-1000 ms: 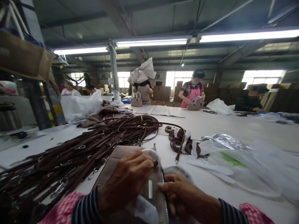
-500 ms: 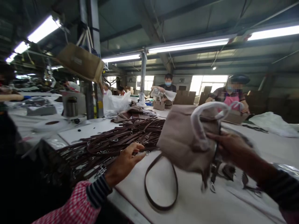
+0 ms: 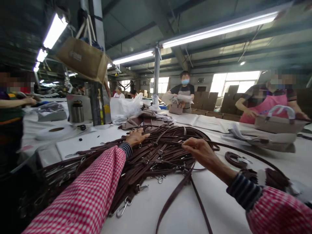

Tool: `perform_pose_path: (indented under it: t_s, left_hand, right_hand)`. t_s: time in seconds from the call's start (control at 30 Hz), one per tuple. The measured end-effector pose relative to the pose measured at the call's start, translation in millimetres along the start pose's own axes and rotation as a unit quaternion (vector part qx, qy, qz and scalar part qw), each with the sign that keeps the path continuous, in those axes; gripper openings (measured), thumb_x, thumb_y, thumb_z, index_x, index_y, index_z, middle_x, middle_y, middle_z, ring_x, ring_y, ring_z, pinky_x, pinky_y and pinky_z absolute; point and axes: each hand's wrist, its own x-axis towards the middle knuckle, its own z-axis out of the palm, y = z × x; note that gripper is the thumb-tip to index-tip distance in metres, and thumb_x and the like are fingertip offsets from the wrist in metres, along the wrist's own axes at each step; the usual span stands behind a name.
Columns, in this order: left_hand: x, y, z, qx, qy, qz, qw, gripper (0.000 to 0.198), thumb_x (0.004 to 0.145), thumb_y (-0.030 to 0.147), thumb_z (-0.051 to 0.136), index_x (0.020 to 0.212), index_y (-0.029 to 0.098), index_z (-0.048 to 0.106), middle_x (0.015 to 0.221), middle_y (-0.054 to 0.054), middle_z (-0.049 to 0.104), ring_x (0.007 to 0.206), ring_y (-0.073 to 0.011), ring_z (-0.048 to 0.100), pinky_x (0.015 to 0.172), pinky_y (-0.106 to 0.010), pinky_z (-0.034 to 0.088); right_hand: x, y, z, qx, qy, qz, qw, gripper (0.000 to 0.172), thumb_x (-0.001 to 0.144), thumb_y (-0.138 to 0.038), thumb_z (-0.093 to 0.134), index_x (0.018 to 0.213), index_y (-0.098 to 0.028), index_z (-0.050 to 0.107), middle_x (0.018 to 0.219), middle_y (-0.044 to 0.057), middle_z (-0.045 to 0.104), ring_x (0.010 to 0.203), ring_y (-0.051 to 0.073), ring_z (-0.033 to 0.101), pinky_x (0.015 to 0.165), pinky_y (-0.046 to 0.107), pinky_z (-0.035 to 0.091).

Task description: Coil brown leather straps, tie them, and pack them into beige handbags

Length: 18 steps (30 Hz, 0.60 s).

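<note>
A large heap of dark brown straps (image 3: pixel 168 162) with silver snap hooks lies across the white table before me. My left hand (image 3: pixel 136 137) reaches over the heap's far left part, fingers stretched out and apart, touching or just above the straps. Over the heap's right side, my right hand (image 3: pixel 198 148) has its thumb and fingers pinched together at a brown strap; the exact contact is hard to see. One snap hook (image 3: pixel 124 207) hangs out at the near edge. Two strap lengths trail toward me below the heap.
Coiled straps (image 3: pixel 235 160) lie at the right. A taupe handbag (image 3: pixel 275 125) with wrapped handles stands before a co-worker in a pink apron (image 3: pixel 273 105). Another masked co-worker (image 3: pixel 184 89) handles a bag at the back. A steel flask (image 3: pixel 77 112) and post (image 3: pixel 95 104) stand left.
My right hand has let go of the taupe handbag and moved left to the straps. My left hand has reached farther forward over the heap. The view has shifted, showing more of the heap.
</note>
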Motion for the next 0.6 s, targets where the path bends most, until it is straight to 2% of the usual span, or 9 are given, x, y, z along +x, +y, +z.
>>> perform_pose_path:
  t_s: [0.1,0.17,0.27,0.33,0.43,0.5,0.53,0.6]
  left_hand:
    - [2,-2,33.3,0.035,-0.009,0.011,0.999,0.062,0.098,0.062,0.049,0.150,0.028,0.052,0.144,-0.019,0.060,0.133,-0.0448,0.051,0.107,-0.067,0.036]
    - [-6,0,46.0,0.051,-0.006,0.035,0.998,0.059,0.100,0.058,0.048,0.153,0.032,0.049,0.144,-0.016,0.060,0.134,-0.0439,0.049,0.109,-0.067,0.033]
    - [-19,5,48.4,0.057,-0.008,0.056,0.997,0.057,0.101,0.055,0.048,0.153,0.031,0.051,0.137,-0.014,0.065,0.129,-0.0415,0.052,0.109,-0.065,0.036]
    - [-25,8,46.3,0.055,-0.009,0.058,0.997,0.056,0.101,0.052,0.049,0.152,0.030,0.051,0.135,-0.014,0.066,0.128,-0.0405,0.053,0.108,-0.063,0.038]
    - [-31,10,48.1,0.035,0.006,0.052,0.998,0.055,0.103,0.051,0.048,0.154,0.030,0.049,0.140,-0.014,0.063,0.131,-0.0394,0.051,0.111,-0.064,0.037]
    - [-33,9,53.0,0.011,0.016,0.046,0.999,0.055,0.104,0.051,0.046,0.155,0.032,0.047,0.146,-0.014,0.059,0.136,-0.0392,0.049,0.113,-0.065,0.035]
    - [-34,8,55.9,-0.001,0.013,0.041,0.999,0.054,0.104,0.049,0.045,0.155,0.032,0.047,0.149,-0.014,0.057,0.138,-0.0393,0.047,0.114,-0.066,0.034]
    - [-34,5,61.5,-0.024,-0.016,0.035,0.999,0.050,0.103,0.046,0.046,0.150,0.030,0.055,0.151,-0.014,0.056,0.137,-0.0401,0.047,0.114,-0.066,0.035]
  right_hand:
    - [33,10,21,0.012,0.003,-0.001,1.000,0.030,0.087,-0.039,0.059,0.082,-0.017,0.078,0.084,0.006,0.074,0.078,0.020,0.066,0.070,0.030,0.048]
    - [65,16,32,-0.029,0.016,0.013,0.999,0.029,0.089,-0.036,0.056,0.083,-0.016,0.078,0.085,0.006,0.075,0.078,0.020,0.066,0.071,0.030,0.048]
    - [133,13,57,-0.123,0.036,0.023,0.991,0.030,0.093,-0.029,0.051,0.092,-0.016,0.078,0.093,0.008,0.076,0.087,0.022,0.068,0.080,0.031,0.049]
    - [184,3,82,-0.161,0.024,0.025,0.986,0.031,0.096,-0.026,0.049,0.102,-0.015,0.077,0.103,0.010,0.075,0.097,0.023,0.067,0.089,0.032,0.048]
    - [250,-12,135,-0.202,-0.031,0.019,0.979,0.035,0.098,-0.023,0.046,0.122,-0.016,0.071,0.118,0.014,0.070,0.108,0.026,0.065,0.095,0.036,0.046]
    - [279,-18,175,-0.236,-0.090,0.010,0.968,0.041,0.096,-0.028,0.056,0.136,-0.020,0.063,0.132,0.017,0.063,0.116,0.032,0.061,0.094,0.041,0.046]
    - [288,-18,194,-0.253,-0.126,0.005,0.959,0.052,0.091,-0.034,0.066,0.141,-0.024,0.059,0.139,0.018,0.058,0.120,0.036,0.058,0.093,0.044,0.047]
    - [298,-15,229,-0.286,-0.201,-0.010,0.937,0.084,0.072,-0.044,0.087,0.147,-0.031,0.053,0.148,0.019,0.051,0.124,0.046,0.052,0.091,0.052,0.047]
